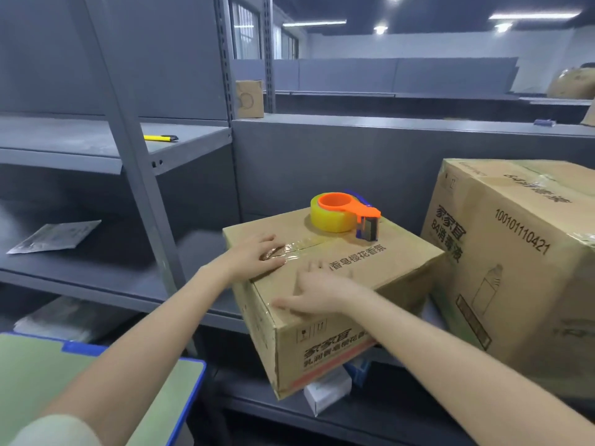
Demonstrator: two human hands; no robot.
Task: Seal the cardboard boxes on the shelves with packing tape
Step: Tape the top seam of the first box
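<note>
Pressing the tape down looks to be the step in hand, judging from the head view. The left hand (pixel 257 254) lies flat with straight fingers on the clear strip of tape (pixel 301 247) along the top seam of the smaller cardboard box (pixel 396 268), near its left end, and grips nothing. The right hand (pixel 317 292) is spread wide on the box's near top corner, thumb reaching over the edge onto the front face, and also holds nothing. The box sits in the grey shelving (pixel 128 268), just beside the larger cardboard box (pixel 515 268) on the right, and its near corner seems to jut past the shelf front. The tape dispenser (pixel 343 215), an orange frame with a yellowish roll, rests on the far part of the small box's top, apart from both hands. To do this well, rub firmly along the seam so the strip beds without bubbles, then follow it over the edge onto the side face. Brace the box with the other palm so it cannot slide forward. A yellow utility knife (pixel 160 138) lies on the upper shelf at left.
</note>
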